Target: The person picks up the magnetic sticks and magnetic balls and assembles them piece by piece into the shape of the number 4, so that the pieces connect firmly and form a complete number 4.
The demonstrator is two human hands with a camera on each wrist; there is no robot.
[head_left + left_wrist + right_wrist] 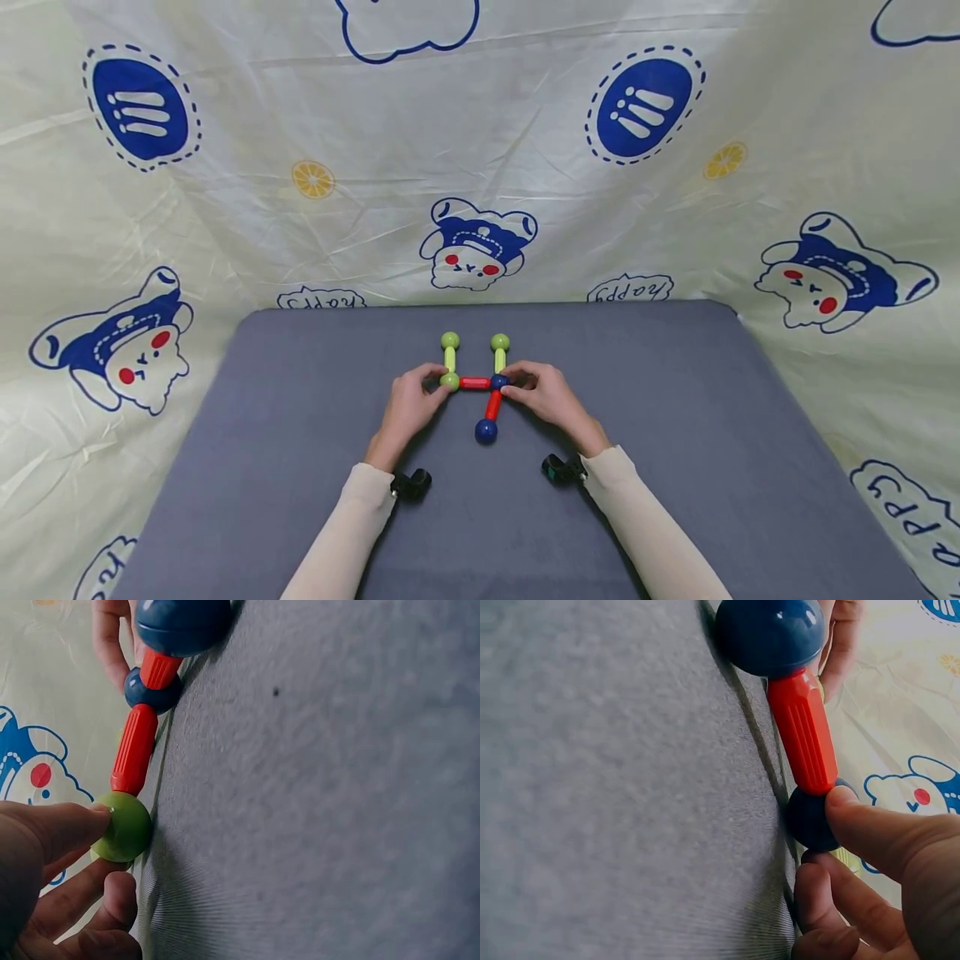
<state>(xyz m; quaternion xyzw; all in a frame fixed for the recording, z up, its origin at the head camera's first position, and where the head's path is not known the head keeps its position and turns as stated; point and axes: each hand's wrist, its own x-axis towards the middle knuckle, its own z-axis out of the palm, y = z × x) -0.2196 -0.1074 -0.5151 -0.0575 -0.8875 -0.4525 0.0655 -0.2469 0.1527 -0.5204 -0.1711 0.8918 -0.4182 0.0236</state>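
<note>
A figure of coloured rods and balls lies on the grey table. My left hand (408,404) pinches the green ball (126,827) at its left corner between thumb and fingers. From that ball a red rod (475,383) runs right to a blue ball (812,818), which my right hand (551,397) pinches. Two yellow-green rods, the left rod (450,360) and the right rod (500,361), point away from me, tipped by green balls (450,340). Toward me, a second red rod (802,731) joins the held blue ball to a larger-looking blue ball (486,431).
The grey cloth-covered table (300,467) spreads around both hands. Behind it hangs a pale printed curtain (375,125), which also borders the sides. A black wrist camera (411,485) sits at the left cuff, another black camera (562,469) at the right cuff.
</note>
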